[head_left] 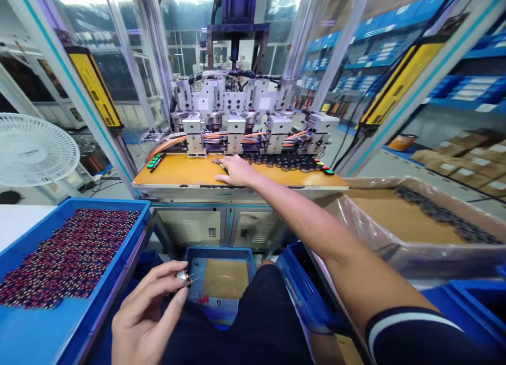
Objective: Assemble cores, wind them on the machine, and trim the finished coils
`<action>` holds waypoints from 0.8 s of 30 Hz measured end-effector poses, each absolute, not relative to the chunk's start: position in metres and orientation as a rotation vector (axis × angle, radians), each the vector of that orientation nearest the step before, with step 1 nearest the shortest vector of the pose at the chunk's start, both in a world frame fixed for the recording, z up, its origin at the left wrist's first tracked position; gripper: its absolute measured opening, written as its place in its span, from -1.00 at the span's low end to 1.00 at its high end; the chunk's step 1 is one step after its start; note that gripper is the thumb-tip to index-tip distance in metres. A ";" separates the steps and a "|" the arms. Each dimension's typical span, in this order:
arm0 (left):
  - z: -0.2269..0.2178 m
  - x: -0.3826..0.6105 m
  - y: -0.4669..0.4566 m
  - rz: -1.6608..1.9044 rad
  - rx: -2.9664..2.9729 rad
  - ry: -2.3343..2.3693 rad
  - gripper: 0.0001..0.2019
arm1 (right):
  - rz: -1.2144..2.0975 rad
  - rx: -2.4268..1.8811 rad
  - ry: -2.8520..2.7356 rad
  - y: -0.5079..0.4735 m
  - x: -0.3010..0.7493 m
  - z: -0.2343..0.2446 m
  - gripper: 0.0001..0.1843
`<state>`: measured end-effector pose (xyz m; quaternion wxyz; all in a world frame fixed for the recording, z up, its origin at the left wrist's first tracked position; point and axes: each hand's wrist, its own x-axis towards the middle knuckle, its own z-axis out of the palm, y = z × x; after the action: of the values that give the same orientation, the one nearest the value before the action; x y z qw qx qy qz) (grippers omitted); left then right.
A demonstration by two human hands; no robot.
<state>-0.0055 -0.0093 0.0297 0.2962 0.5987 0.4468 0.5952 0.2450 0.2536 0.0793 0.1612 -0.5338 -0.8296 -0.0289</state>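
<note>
Low at the left, my left hand (148, 307) pinches a small round metal part (183, 277) between thumb and fingertips; thin wire leads stick out of its right side. My right arm stretches forward to the orange worktop (177, 170) of a machine. There my right hand (238, 171) has its fingers and thumb around a small plier-like tool (222, 165), whose silver head points left. Part of the tool is hidden under the hand. Just right of that hand, several dark round parts (282, 162) stand in rows on the worktop.
Metal clamping fixtures (235, 128) line the worktop's back. A blue tray (59, 333) of small red-and-dark parts stands at left, beside a white fan (33, 149). Between my knees is a blue bin (219, 252). A plastic-lined box (379, 212) with dark parts sits right. Yellow guards (93, 86) flank the frame.
</note>
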 end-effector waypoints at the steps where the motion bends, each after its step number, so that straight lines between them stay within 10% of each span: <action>1: 0.030 -0.008 -0.010 1.583 1.572 1.198 -0.88 | -0.095 -1.552 -2.370 0.258 0.245 0.074 -0.42; 19: 0.020 -0.014 -0.002 1.544 1.526 1.205 -0.89 | -0.159 -1.455 -2.392 0.208 0.286 0.053 -0.66; 24: 0.020 -0.016 -0.004 1.551 1.566 1.201 -0.86 | 0.017 -1.230 -2.451 0.109 0.270 0.018 -0.29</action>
<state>-0.0155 -0.0036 0.0200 0.3104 0.5932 0.4547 0.5874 0.2697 0.1090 0.0179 0.1985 -0.4396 -0.8760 0.0059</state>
